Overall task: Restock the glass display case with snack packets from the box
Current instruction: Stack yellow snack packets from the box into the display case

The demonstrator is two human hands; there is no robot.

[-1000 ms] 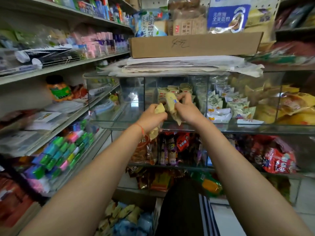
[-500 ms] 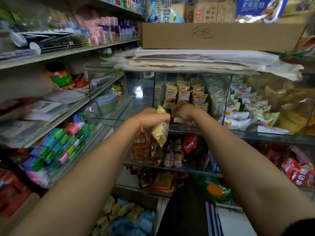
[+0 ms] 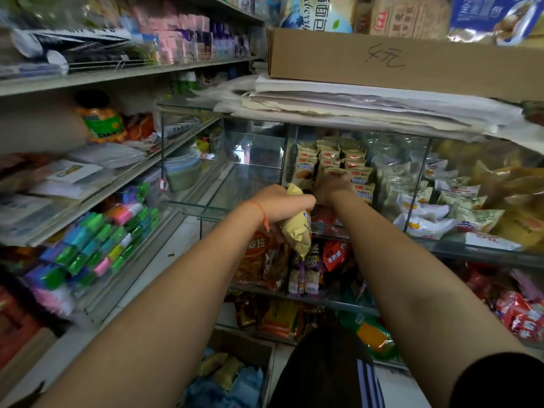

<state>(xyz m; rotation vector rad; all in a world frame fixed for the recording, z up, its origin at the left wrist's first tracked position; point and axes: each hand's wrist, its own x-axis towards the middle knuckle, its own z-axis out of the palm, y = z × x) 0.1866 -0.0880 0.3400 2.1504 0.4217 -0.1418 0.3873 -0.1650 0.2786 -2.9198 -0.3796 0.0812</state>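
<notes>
while the left hand [image 3: 282,206] grips a bunch of tan snack packets [image 3: 297,231] by their tops, fingers curled round them, they hang below the fist in front of the glass display case [image 3: 253,160], just near of its front edge and left of the stocked compartment. print on these packets too blurred to read. the right hand [image 3: 331,188] reaches past them into the compartment, against the stacked rows of packets [image 3: 331,160] with a red logo patch and a biscuit picture; motion blur, cannot tell if its fingers pinch a packet or just press. a red string wristband [image 3: 259,209] sits on the left wrist.

readable writing: handwritten "4元" on the cardboard box [image 3: 397,60] lying on the paper stack [image 3: 353,104] on top of the case; a small tag marked "9" [image 3: 164,185] on the left shelf edge; orange bag [image 3: 260,254] on the shelf under the case shows "沙拉".

versus half a second ago: the right hand has pushed further into the rows, the left keeps the same grip at about the same spot, camera has leaned closer.

at the near bottom the open box [image 3: 235,375] holds more tan and blue packets, well below both hands.
</notes>
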